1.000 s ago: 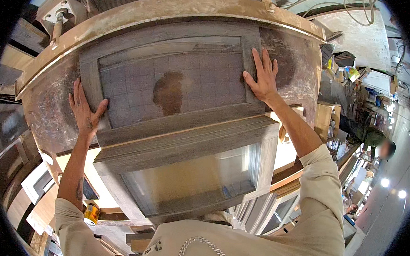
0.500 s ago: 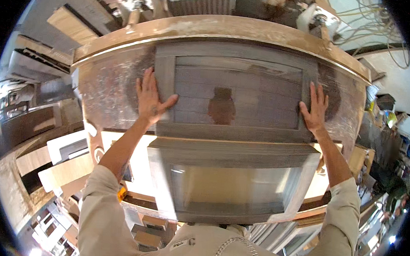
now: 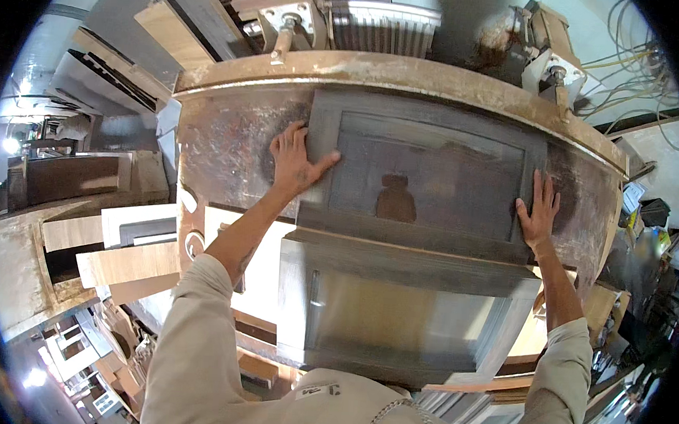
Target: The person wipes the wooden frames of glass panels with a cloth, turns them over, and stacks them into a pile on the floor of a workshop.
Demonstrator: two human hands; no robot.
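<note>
A dark grey framed panel [image 3: 441,179] with a glossy recessed centre lies flat on the worn bench, its far edge close to the raised rail. Against its left side rests my left hand [image 3: 294,163], fingers slightly bent and thumb stretched over the frame. My right hand [image 3: 539,215] lies at the opposite side, fingers extended along the edge and thumb on the frame. Neither hand wraps around anything. Nearer my body is a second grey framed panel [image 3: 410,262] with a shiny, glass-like centre, just beyond my shirt.
A thick wooden rail [image 3: 408,73] bounds the bench [image 3: 228,148] at the back, with metal clamps [image 3: 288,29] behind it. Boards and drawer-like boxes [image 3: 125,266] stand at the left. Coiled hoses [image 3: 630,81] hang at the far right, above a cluttered floor.
The view has turned, so the bench and panels appear farther right and lower. My left fingers look a little more bent. Both hands remain at the sides of the far panel.
</note>
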